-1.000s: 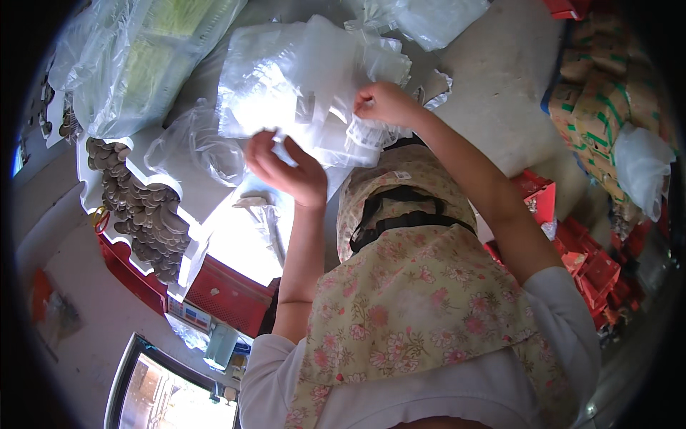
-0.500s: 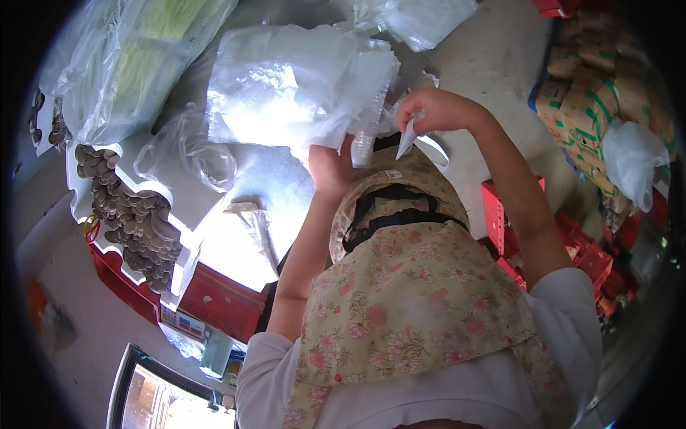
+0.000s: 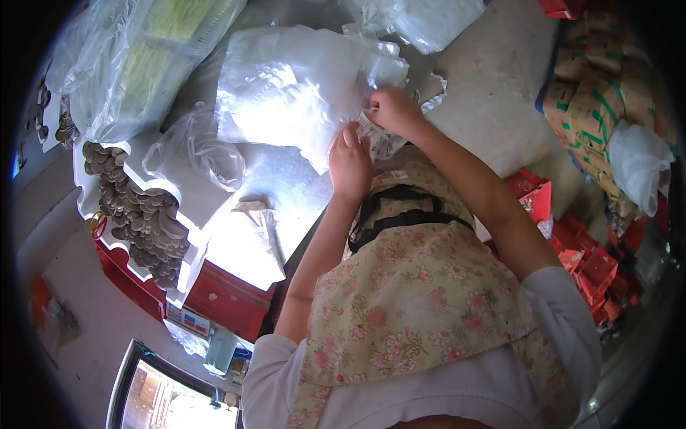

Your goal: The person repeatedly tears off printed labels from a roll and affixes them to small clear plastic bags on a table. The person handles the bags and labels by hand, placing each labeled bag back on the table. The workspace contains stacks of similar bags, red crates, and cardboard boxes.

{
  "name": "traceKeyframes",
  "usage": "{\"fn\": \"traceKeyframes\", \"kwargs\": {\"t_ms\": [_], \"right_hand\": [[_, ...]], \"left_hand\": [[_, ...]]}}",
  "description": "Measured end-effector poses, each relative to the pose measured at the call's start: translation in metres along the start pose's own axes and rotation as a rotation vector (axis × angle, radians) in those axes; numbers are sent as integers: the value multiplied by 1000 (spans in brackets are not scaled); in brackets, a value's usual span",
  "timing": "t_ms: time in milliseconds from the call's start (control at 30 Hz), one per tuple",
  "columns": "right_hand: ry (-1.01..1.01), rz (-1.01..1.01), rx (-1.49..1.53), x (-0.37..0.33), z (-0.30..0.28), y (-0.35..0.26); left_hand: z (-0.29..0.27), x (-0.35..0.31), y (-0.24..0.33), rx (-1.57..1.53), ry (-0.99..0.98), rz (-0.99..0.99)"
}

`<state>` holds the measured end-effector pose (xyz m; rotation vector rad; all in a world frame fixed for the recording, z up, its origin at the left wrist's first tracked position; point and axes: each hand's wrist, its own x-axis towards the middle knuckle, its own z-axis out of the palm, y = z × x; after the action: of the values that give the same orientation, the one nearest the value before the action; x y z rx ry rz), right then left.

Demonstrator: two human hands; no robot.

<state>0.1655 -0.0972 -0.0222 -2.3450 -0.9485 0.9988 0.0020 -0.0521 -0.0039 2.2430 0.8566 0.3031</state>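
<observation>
A stack of clear plastic bags point(image 3: 286, 86) lies on the metal table point(image 3: 275, 175) in front of me. My left hand point(image 3: 350, 163) has its thumb and fingers closed on the near right corner of the bags. Just beyond it, my right hand point(image 3: 395, 112) is bent into a pinch at the stack's right edge; what is between its fingertips is too small to make out. Between the hands and my apron shows a whitish printed piece point(image 3: 384, 140), partly covered. A small filled plastic bag point(image 3: 263, 232) lies near the table's front edge.
Grey oyster mushrooms point(image 3: 139, 214) fill a white scalloped-edge box at the left, above a red crate point(image 3: 221, 300). A large bag of pale green vegetables point(image 3: 146, 68) stands far left. Taped brown cartons point(image 3: 600, 107) and red crates point(image 3: 582, 257) are at the right.
My right hand has moved left and down to the bags' edge, close to my left hand; the white slip it held no longer shows clearly. My left hand has shifted slightly right.
</observation>
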Motion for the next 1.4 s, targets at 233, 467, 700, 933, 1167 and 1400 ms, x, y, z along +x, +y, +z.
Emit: {"fn": "traceKeyframes", "kwargs": {"t_ms": [233,467,700,933,1167,1400], "right_hand": [[-345,-69,295,-30,-84,42],[-568,-240,516,-52,-89,-6],[-517,-125,556,-23,-49,-19],[-173,9,344,-4,-18,-19],[128,-5,-45,-2,7,-7],[49,106,76,-23,-47,53]], "left_hand": [[-9,9,-14,0,-15,177],[-30,22,-20,-205,26,-113],[-50,32,-37,-440,-13,-378],[-56,35,-42,-533,156,-431],[-30,7,22,17,5,269],[-5,3,-23,82,-100,135]]}}
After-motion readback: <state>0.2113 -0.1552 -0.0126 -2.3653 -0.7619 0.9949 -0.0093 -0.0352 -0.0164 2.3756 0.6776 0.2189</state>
